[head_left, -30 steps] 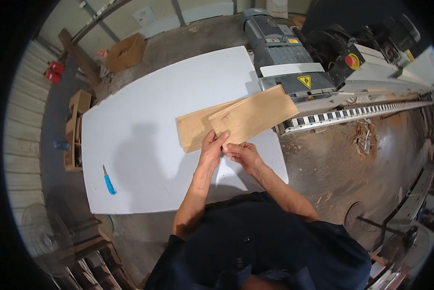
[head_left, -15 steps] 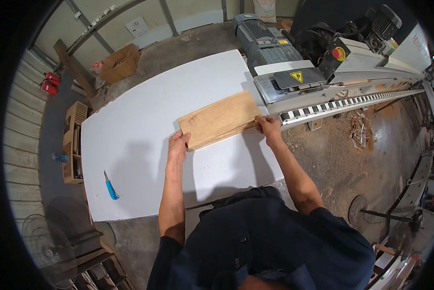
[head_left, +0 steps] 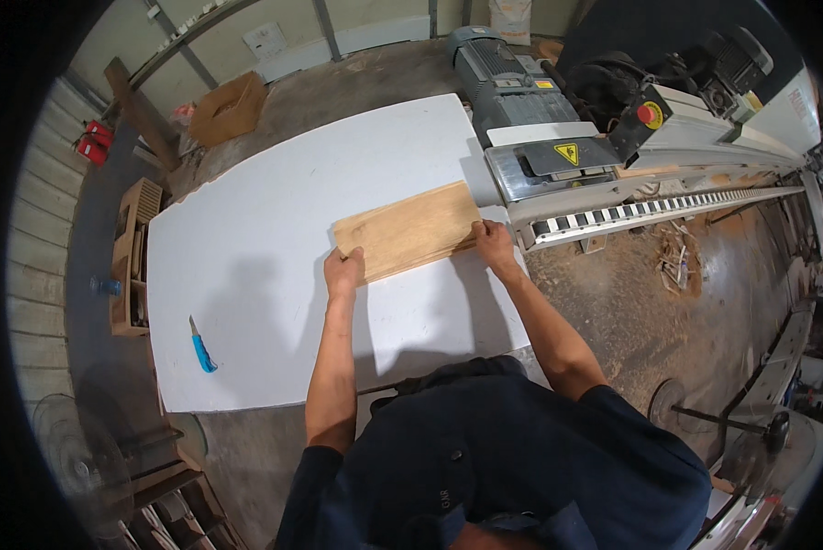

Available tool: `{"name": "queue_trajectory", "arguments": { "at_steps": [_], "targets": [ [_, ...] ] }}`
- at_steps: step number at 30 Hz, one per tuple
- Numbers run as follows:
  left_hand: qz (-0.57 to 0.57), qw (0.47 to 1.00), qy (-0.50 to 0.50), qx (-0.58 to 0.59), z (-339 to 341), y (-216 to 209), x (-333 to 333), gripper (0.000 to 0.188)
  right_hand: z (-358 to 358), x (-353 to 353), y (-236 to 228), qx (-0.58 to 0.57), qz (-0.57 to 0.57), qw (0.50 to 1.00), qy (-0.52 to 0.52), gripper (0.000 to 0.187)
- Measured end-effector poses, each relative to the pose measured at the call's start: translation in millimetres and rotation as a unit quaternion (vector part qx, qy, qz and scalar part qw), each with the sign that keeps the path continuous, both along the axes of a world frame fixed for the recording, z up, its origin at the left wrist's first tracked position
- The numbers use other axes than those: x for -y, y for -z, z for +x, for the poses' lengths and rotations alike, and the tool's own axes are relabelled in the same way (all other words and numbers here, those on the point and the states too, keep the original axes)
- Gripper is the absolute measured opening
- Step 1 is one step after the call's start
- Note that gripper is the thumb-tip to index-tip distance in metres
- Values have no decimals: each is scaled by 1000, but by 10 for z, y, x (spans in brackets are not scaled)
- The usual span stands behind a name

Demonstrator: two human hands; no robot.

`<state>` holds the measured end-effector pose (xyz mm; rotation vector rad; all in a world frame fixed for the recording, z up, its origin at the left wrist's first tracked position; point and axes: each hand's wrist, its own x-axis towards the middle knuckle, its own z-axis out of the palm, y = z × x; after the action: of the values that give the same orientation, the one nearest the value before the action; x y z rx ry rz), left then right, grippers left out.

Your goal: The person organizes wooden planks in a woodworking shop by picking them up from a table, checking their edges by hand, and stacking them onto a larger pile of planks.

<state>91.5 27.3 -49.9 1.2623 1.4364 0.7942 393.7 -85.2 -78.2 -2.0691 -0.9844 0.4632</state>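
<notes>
A broad white surface point(head_left: 274, 247) filled the middle of the scene, with a grey machine point(head_left: 558, 156) and its roller track at the far right. The wooden board point(head_left: 409, 229) lay flat on the surface, its right end touching the machine's infeed. The left hand point(head_left: 344, 272) gripped its near-left corner; the right hand point(head_left: 493, 245) held the near-right edge. Feeding well probably meant keeping it flat and square. A yellow triangular warning label point(head_left: 568, 152) sat on the machine, a brown cardboard box point(head_left: 228, 107) far left, and a blue knife point(head_left: 201, 347) near left.
</notes>
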Motion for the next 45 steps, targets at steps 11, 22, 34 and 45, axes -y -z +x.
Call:
{"name": "queue_trajectory", "arguments": {
  "at_steps": [11, 22, 34, 45],
  "targets": [
    [4, 998, -10, -58, 36, -225, 184, 33, 11, 251, -107, -114, 12, 993, -1, 31],
    [382, 828, 207, -355, 618, 140, 356, 68, -122, 196, 97, -117, -13, 993, 14, 33],
    [318, 767, 333, -446, 1370, -220, 352, 79, -148, 335, -13, -122, 31, 991, 51, 34],
    [283, 782, 265, -487, 1051, -203, 65, 81, 220, 179, 22, -396, 149, 903, 72, 45]
  ]
}}
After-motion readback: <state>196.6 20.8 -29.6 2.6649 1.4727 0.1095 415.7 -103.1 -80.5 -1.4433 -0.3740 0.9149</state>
